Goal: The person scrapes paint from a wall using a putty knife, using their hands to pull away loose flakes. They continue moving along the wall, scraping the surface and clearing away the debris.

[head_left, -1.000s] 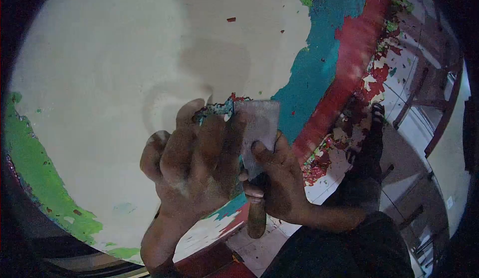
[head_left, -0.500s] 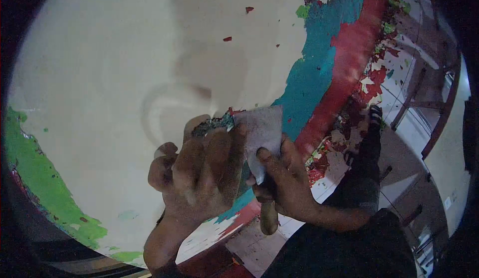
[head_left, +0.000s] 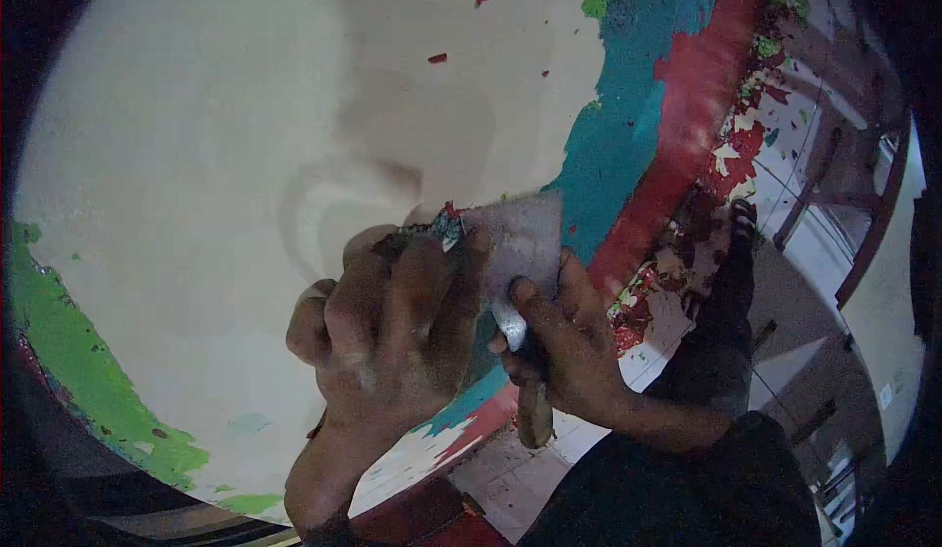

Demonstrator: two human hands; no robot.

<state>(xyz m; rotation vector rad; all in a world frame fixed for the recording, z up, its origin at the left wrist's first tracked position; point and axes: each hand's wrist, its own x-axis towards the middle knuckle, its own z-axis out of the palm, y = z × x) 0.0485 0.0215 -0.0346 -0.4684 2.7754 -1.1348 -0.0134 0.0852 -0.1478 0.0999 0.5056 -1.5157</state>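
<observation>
In my right hand (head_left: 569, 341) is a paint scraper (head_left: 520, 233) with a wide flat metal blade and a handle pointing down. Its blade edge lies against the painted surface, where teal paint (head_left: 623, 135) meets bare cream. Just left of the blade, my left hand (head_left: 388, 316) is closed, with curled fingers. A crumpled piece of peeled paint (head_left: 446, 228), dark teal with a bit of red, sticks out above its fingers. The fingertips are partly hidden.
A red paint band (head_left: 687, 96) runs along the right rim. Green paint (head_left: 98, 370) remains at the lower left. Loose red flakes (head_left: 438, 58) lie on the cream surface. Several paint scraps (head_left: 746, 150) litter the tiled floor near my foot (head_left: 743, 213).
The scraper and my right hand have shifted slightly up, with the handle turned a little. My left hand has stayed close beside it, fingers still curled. Loose flakes have slid slightly up.
</observation>
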